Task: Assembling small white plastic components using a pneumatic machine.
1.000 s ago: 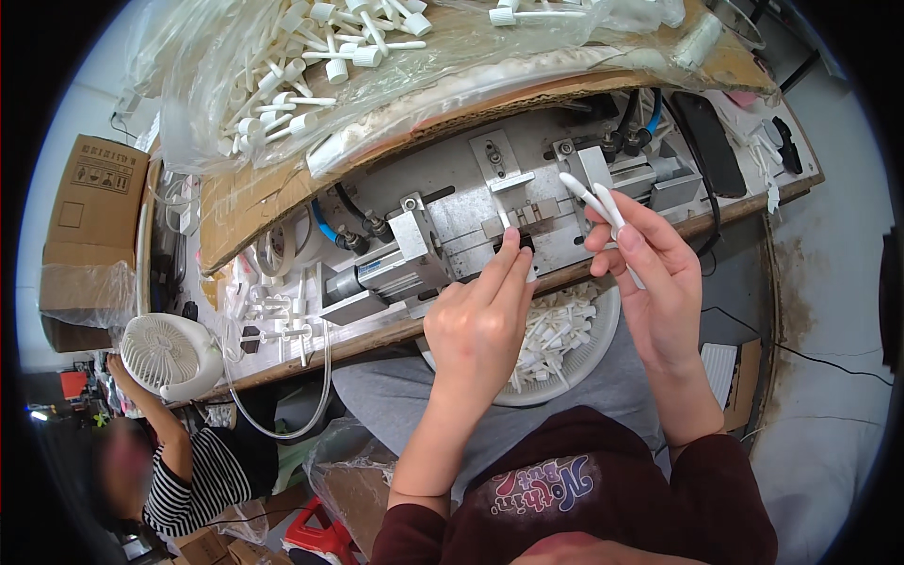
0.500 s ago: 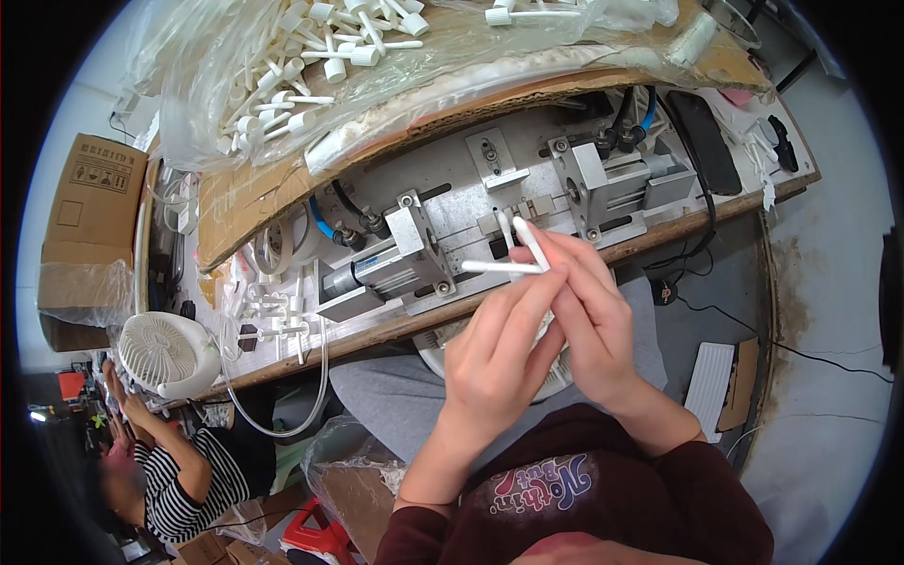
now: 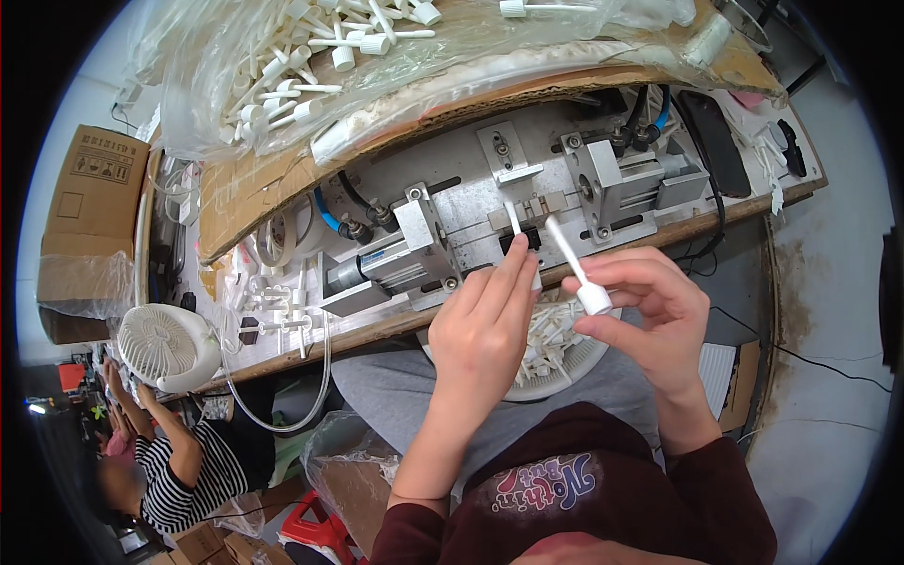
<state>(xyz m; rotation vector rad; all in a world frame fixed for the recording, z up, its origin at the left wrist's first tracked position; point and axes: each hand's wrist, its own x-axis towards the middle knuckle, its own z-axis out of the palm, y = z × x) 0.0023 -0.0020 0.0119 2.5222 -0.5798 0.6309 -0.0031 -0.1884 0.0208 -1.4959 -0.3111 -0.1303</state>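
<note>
My right hand [image 3: 650,315] pinches a white cap with a long stick [image 3: 571,256] between thumb and fingers, its ribbed cap low and its stick pointing up and left. To its left, my left hand [image 3: 482,330] is closed around another white stick [image 3: 513,218]; the tip shows above the fingertips and the rest is mostly covered by the fingers. Both hands are in front of a metal clamping fixture [image 3: 527,212], which sits between two metal cylinder units. Under the hands, a round white basket [image 3: 586,363] holds several similar white pieces.
A cardboard sheet [image 3: 226,212] carries a plastic bag of white stick caps [image 3: 372,42]. Metal cylinders [image 3: 391,259] with hoses flank the fixture. A white fan [image 3: 168,348] stands left, a black phone [image 3: 714,141] lies right. A person in a striped top [image 3: 212,471] sits at lower left.
My hands, together before with several white sticks between them, have moved apart. My right hand has shifted right with one capped stick, and the basket beneath has come into view.
</note>
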